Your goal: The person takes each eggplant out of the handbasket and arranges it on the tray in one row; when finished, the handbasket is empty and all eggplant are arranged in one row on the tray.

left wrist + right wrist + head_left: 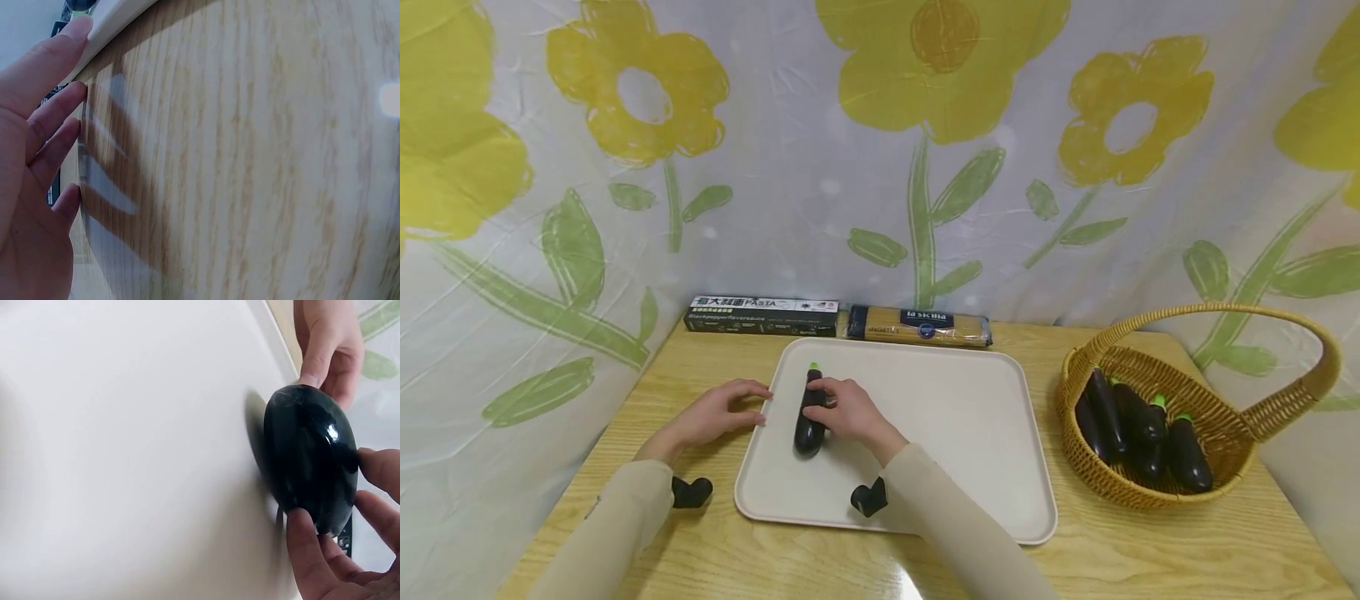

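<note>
A dark, glossy eggplant [808, 435] with a green tip lies lengthwise over the left part of a white tray [940, 433]. My right hand [852, 414] holds it near the middle, thumb and fingers on opposite sides. Up close in the right wrist view, the eggplant's rounded end [309, 444] faces the camera, with fingertips [301, 528] against its skin. My left hand [724, 410] is at the tray's left rim, fingers loosely bent and holding nothing. Spread fingers of that hand [37, 137] show over the wood in the left wrist view.
A wicker basket [1138, 498] with a tall handle stands right of the tray, several eggplants [1187, 458] inside. Behind the tray lie a black pasta box [760, 317] and a spaghetti pack [917, 327]. A flowered curtain [790, 167] hangs behind the wooden table [700, 550].
</note>
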`<control>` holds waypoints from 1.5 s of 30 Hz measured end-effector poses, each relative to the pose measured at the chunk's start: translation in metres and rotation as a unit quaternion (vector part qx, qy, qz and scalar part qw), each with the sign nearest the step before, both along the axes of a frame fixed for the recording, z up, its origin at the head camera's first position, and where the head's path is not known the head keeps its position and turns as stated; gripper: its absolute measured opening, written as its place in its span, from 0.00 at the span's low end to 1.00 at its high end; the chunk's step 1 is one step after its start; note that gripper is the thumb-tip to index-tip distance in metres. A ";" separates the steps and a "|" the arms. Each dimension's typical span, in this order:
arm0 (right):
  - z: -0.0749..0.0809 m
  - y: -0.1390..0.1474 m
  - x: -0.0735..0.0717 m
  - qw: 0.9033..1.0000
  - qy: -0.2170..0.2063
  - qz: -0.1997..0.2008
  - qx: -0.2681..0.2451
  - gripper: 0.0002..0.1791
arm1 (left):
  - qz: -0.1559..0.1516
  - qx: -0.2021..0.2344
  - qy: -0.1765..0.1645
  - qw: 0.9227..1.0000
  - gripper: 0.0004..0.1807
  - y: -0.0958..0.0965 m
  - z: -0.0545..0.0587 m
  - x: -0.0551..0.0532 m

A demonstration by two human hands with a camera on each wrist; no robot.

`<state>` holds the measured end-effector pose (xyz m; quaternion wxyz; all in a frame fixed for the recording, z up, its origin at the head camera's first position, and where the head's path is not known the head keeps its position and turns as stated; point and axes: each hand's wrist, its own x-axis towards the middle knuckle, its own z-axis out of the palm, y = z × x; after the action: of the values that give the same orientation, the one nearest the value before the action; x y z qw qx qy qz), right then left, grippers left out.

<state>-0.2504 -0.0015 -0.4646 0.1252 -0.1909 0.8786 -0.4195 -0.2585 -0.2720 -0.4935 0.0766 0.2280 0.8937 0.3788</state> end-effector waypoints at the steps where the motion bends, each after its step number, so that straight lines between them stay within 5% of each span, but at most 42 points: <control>1: 0.000 0.000 0.000 1.000 0.000 -0.001 -0.001 0.23 | 0.001 0.000 0.000 1.000 0.21 0.000 0.000 0.000; 36: 0.001 0.004 0.003 1.000 0.007 -0.005 -0.004 0.19 | -0.002 -0.003 -0.004 1.000 0.21 0.001 0.001 0.000; 45: 0.013 0.026 0.013 0.998 0.006 -0.004 -0.057 0.21 | -0.006 0.005 0.011 1.000 0.20 0.001 0.003 0.002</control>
<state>-0.2376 0.0244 -0.4518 0.1067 -0.1965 0.8548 -0.4683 -0.2566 -0.2712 -0.4905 0.0677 0.2381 0.8913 0.3798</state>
